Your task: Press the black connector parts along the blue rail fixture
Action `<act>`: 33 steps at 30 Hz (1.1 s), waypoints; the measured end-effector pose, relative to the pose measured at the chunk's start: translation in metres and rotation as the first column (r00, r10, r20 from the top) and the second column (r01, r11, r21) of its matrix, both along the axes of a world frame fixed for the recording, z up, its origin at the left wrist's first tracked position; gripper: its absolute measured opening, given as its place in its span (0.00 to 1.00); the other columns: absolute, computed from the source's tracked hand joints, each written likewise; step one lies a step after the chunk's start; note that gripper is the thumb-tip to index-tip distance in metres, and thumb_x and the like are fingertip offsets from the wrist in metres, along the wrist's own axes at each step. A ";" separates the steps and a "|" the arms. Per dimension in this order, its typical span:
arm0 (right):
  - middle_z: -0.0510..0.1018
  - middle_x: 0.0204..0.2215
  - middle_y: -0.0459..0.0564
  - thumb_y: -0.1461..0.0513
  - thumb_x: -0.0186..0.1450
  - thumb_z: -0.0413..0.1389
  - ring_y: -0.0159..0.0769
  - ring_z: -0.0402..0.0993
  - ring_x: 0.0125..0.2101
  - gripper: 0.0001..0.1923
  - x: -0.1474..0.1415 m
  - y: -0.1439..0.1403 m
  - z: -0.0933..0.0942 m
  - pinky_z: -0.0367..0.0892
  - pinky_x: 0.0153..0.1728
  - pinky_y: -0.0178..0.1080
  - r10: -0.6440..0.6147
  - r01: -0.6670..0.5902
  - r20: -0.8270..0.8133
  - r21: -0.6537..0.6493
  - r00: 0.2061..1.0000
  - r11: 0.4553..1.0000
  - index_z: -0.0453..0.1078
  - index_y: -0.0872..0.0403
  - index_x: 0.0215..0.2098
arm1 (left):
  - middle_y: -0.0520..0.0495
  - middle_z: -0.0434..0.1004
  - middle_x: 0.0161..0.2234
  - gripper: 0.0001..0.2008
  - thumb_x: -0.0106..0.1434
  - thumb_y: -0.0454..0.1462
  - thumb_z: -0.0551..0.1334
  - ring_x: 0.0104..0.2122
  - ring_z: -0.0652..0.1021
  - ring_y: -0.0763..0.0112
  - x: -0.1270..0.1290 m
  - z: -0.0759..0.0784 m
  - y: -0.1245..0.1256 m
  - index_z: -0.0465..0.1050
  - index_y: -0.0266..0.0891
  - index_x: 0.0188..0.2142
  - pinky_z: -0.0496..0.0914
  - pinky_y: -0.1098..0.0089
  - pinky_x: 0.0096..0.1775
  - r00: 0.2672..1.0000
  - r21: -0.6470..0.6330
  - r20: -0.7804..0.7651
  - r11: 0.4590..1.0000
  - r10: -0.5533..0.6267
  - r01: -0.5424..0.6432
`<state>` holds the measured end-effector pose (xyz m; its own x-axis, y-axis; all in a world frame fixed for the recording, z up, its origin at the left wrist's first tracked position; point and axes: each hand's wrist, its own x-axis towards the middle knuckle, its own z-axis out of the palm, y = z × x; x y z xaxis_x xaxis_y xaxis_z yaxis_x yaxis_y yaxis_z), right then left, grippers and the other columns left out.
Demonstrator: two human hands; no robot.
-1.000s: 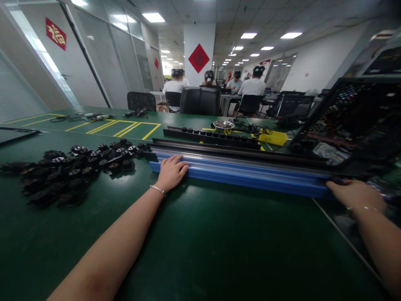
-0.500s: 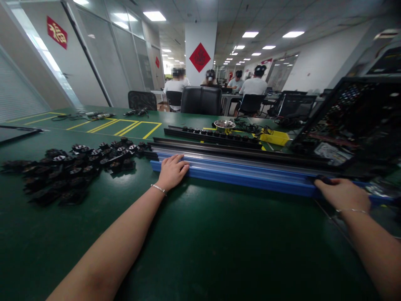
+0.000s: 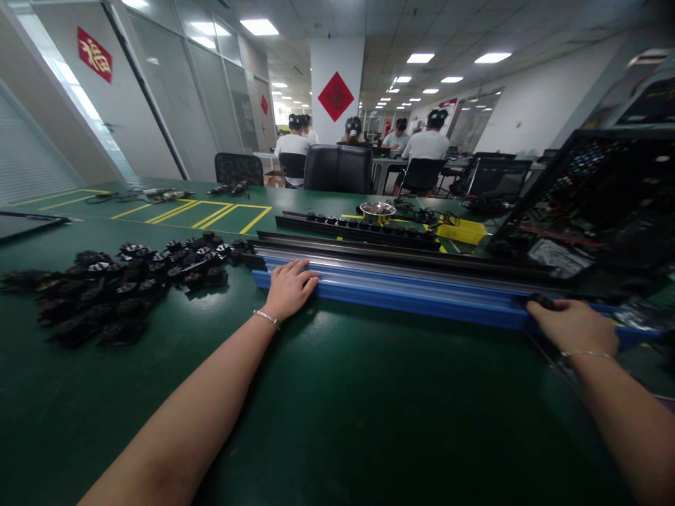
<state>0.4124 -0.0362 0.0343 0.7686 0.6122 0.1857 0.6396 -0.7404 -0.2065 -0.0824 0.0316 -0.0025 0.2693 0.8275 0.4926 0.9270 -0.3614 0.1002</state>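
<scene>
A long blue rail point(image 3: 401, 296) with a grooved top lies across the table in front of me. Near its left end, my left hand point(image 3: 289, 289) is closed over it, fingers across the top and thumb at the near side. My right hand point(image 3: 580, 327) pinches a small black part point(image 3: 541, 302) at the rail's right portion; the fingers hide much of it, so I cannot tell whether it sits in the groove. Several similar black parts point(image 3: 131, 281) lie in a loose pile left of the rail.
Behind the blue rail lie dark rails point(image 3: 369, 247), one farther rail point(image 3: 358, 230) carrying several black parts. A metal bowl point(image 3: 377, 209), a yellow bin point(image 3: 462, 230) and cables point(image 3: 422, 213) stand beyond. An open computer case point(image 3: 595, 204) rises at the right. People sit in the background.
My right hand has shifted very slightly left along the rail with the black part. My left hand stays in place on the rail.
</scene>
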 end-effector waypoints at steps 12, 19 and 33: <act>0.75 0.43 0.62 0.43 0.53 0.49 0.56 0.70 0.45 0.31 -0.013 -0.002 0.001 0.66 0.43 0.50 0.041 -0.041 0.010 0.007 0.999 0.999 0.70 0.53 0.46 | 0.50 0.67 0.57 0.18 0.67 0.46 0.48 0.57 0.65 0.59 0.001 0.002 -0.001 0.75 0.50 0.44 0.57 0.55 0.55 1.000 -0.020 0.004 1.000 0.003 -0.003; 0.75 0.41 0.61 0.44 0.52 0.51 0.54 0.71 0.43 0.30 -0.014 -0.002 -0.004 0.66 0.41 0.49 0.039 -0.040 0.023 0.071 0.999 0.997 0.70 0.54 0.44 | 0.50 0.67 0.57 0.17 0.67 0.46 0.48 0.57 0.65 0.60 0.001 0.000 0.000 0.75 0.51 0.44 0.57 0.54 0.55 1.000 -0.017 0.017 1.000 0.006 -0.005; 0.75 0.43 0.62 0.47 0.49 0.53 0.54 0.68 0.47 0.27 -0.037 0.000 -0.014 0.64 0.46 0.50 -0.053 0.067 -0.051 0.326 0.997 0.943 0.71 0.55 0.41 | 0.49 0.67 0.57 0.18 0.67 0.46 0.48 0.57 0.65 0.60 0.002 0.000 0.000 0.75 0.50 0.45 0.57 0.55 0.55 1.000 -0.009 -0.009 1.000 0.014 -0.014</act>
<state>0.3754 -0.0367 0.0202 0.8132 0.4756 0.3353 0.5819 -0.6642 -0.4692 -0.0809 0.0312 -0.0023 0.2621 0.8355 0.4830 0.9328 -0.3476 0.0951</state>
